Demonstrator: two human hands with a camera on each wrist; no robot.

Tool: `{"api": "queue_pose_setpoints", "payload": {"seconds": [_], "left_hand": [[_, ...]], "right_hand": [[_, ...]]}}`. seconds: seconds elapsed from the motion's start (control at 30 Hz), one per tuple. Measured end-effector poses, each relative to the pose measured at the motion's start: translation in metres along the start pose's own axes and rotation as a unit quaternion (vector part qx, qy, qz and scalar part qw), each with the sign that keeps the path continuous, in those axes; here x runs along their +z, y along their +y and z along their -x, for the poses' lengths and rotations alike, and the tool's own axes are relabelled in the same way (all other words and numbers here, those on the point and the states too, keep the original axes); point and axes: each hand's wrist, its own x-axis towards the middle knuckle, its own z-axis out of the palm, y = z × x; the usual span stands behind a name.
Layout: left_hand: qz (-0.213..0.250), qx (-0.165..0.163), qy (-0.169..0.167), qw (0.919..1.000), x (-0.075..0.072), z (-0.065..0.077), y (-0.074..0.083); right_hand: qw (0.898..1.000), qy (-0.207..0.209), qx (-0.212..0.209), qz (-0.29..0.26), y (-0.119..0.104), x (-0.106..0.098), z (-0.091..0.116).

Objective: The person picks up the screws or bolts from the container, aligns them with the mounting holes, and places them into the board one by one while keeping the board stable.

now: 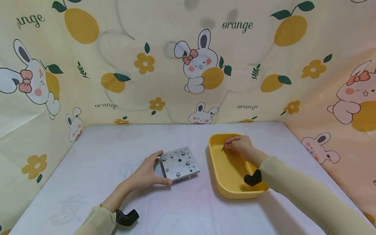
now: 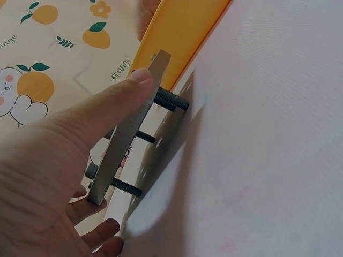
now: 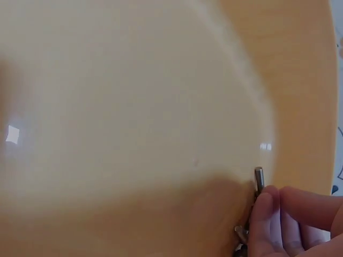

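Observation:
My left hand (image 1: 147, 171) grips a square metal plate (image 1: 174, 163) by its edges, thumb on the near side and fingers on the far side. Several bolts sit in the plate's top face. In the left wrist view the plate (image 2: 128, 131) is seen edge-on, with threaded bolt shanks (image 2: 126, 187) sticking out underneath, above the tabletop. Inside a yellow tray (image 1: 221, 181), at its far end, my right hand (image 1: 243, 147) pinches a small metal pin (image 3: 259, 176) at its fingertips. Other small metal pieces (image 3: 241, 233) lie beside those fingers, partly hidden by them.
The tray stands right of the plate on a white-covered table (image 1: 112, 146). A patterned cloth (image 1: 159, 61) with rabbits and oranges walls in the back and both sides. Black curved pieces (image 1: 127, 217) are worn at both wrists.

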Motion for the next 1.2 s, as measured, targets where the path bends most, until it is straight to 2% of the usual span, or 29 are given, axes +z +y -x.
{"api": "queue_pose_setpoints", "payload": {"seconds": [0.27, 0.37, 0.57, 0.67, 0.8, 1.2], "left_hand": [[-0.001, -0.002, 0.001, 1.0000, 0.000, 0.000, 0.001], [0.000, -0.003, -0.001, 1.0000, 0.000, 0.000, 0.001], [0.002, -0.003, 0.000, 1.0000, 0.000, 0.001, 0.001], [0.002, -0.003, 0.001, 1.0000, 0.001, 0.001, 0.001], [0.002, -0.003, 0.002, 1.0000, 0.002, 0.001, 0.000], [0.003, -0.008, 0.002, 1.0000, 0.003, 0.000, 0.000]], "right_hand": [[0.998, 0.035, -0.009, 0.042, 0.004, 0.004, -0.001], [0.998, 0.039, -0.010, 0.041, 0.006, 0.005, -0.002], [1.000, 0.004, 0.004, -0.019, 0.011, 0.010, -0.008], [0.997, -0.016, 0.018, -0.068, 0.014, 0.012, -0.011], [0.993, -0.023, 0.036, -0.106, 0.015, 0.015, -0.013], [0.995, -0.039, 0.023, -0.088, 0.014, 0.028, -0.007]]}}
